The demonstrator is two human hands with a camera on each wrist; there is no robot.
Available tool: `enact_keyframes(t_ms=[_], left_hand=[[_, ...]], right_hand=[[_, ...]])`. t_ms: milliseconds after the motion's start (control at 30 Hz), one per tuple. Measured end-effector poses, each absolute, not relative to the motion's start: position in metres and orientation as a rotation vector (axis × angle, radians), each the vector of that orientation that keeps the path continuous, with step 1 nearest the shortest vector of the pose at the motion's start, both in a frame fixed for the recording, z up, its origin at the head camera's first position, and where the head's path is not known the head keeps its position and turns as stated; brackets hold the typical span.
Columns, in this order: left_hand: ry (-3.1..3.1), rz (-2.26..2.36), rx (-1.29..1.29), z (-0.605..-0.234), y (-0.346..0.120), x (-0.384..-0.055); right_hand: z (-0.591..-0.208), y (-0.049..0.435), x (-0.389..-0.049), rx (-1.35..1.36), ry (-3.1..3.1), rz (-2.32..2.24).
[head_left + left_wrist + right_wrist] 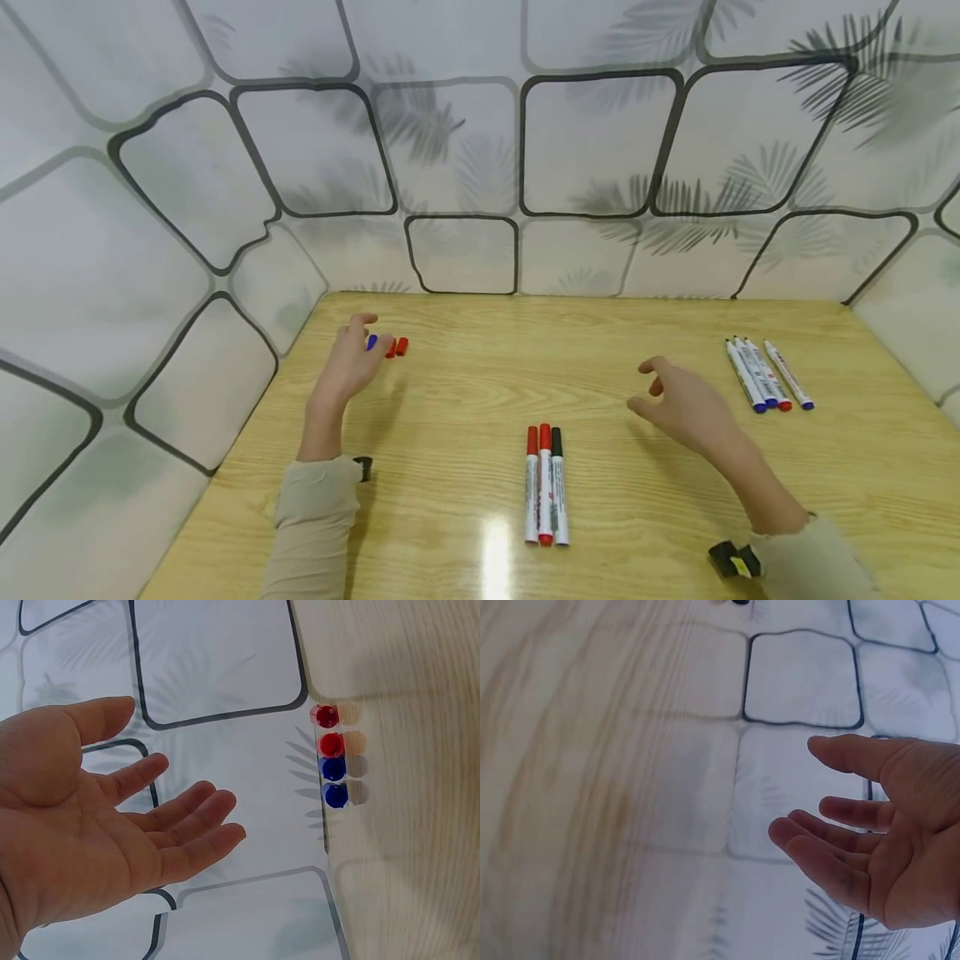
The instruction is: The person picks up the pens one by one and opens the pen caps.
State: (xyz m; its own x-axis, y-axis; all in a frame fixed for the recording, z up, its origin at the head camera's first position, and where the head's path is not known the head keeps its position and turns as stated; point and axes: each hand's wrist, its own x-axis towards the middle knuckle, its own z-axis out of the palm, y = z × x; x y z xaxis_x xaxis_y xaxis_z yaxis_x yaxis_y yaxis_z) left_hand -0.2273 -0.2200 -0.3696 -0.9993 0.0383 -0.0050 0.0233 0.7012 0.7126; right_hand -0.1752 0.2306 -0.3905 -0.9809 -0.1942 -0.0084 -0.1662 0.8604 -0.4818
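Over the far left of the table, my left hand (351, 360) has its fingers extended and nothing in its grasp. It overlaps a short row of marker caps in the head view. The left wrist view shows the row beyond the fingertips: two red caps (331, 744) and two blue caps (335, 795), standing with their open ends visible. My right hand (686, 408) hovers over the right half of the table, fingers loosely bent, holding nothing. To its right lie several uncapped white markers (757, 375) with blue or red ends, dark tips pointing away from me.
Front and centre on the table (465, 375) lie three capped markers side by side: two red-capped markers (545, 483) and a black-capped marker (559, 492). Patterned white walls (465, 254) border the table at the back and sides.
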Motion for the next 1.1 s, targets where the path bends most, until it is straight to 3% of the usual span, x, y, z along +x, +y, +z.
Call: enact_keyframes(t_ms=[533,1100], left_hand=[[2.917,0.991,0.236,-0.370,-0.196,-0.224],[2.929,0.890,0.325,-0.366,-0.185,-0.218]], right_hand=[[-0.393,0.182,-0.136,-0.563,2.846,-0.767],[-0.398,0.146,-0.116,-0.581,2.762,-0.700]])
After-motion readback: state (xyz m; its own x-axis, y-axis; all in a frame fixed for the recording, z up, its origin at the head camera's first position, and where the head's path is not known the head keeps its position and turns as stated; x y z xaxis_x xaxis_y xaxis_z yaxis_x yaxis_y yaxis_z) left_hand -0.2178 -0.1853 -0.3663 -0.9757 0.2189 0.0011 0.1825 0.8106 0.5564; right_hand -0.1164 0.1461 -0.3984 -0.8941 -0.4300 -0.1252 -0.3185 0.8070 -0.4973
